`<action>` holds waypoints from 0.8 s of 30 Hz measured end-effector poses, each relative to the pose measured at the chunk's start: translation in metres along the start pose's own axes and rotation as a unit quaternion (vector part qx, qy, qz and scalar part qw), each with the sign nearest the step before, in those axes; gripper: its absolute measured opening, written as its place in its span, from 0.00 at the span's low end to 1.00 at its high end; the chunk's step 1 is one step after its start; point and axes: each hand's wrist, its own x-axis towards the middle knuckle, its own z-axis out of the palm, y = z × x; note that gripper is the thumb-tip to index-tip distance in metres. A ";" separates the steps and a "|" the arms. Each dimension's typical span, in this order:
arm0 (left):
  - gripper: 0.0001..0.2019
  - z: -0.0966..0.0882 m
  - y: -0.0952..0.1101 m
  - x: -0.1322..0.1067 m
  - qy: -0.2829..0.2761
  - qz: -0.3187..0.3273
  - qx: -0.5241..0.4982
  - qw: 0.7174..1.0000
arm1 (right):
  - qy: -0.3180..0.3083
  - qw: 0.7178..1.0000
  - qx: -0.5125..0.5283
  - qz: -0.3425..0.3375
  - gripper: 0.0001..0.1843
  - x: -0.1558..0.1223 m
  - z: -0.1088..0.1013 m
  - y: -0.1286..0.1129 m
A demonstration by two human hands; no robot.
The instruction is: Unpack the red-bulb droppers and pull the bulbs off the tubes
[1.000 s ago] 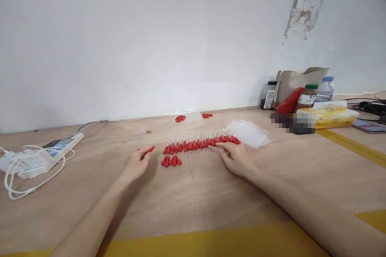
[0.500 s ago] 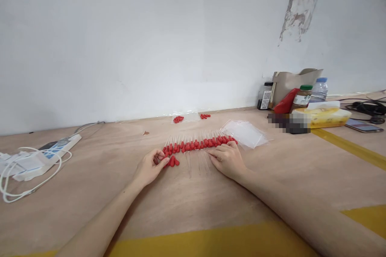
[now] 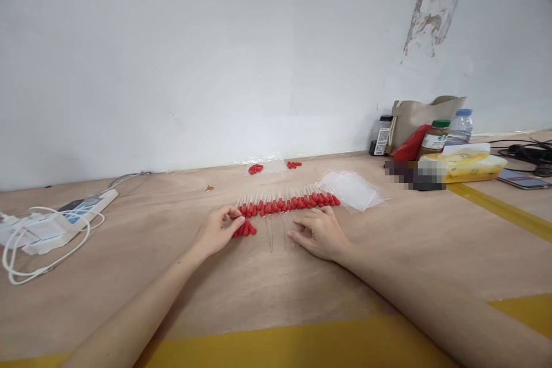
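Observation:
A row of red rubber bulbs (image 3: 280,205) on thin clear tubes lies across the table, the tubes pointing toward the wall. At its left end, my left hand (image 3: 218,230) has its thumb and forefinger closed around a red bulb, partly hidden by the fingers. Several loose red bulbs (image 3: 246,229) lie just beside that thumb. My right hand (image 3: 319,234) rests on the near side of the row, thumb and forefinger apart over several loose thin clear tubes (image 3: 284,233). I see nothing held in it.
Clear plastic bags (image 3: 353,190) lie right of the row, and bagged red bulbs (image 3: 256,168) sit by the wall. A power strip (image 3: 56,236) with white cables is at left. Jars, a bottle, a tissue pack (image 3: 474,167) and a phone (image 3: 524,179) stand or lie at right.
My right hand has shifted slightly toward me and left, its thumb and forefinger spreading over the loose tubes. My left hand stays at the row's left end, hardly moved.

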 end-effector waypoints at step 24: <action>0.06 0.016 0.018 -0.007 0.092 0.157 -0.008 0.983 | 0.105 0.994 0.016 0.022 0.21 -0.004 -0.003 0.014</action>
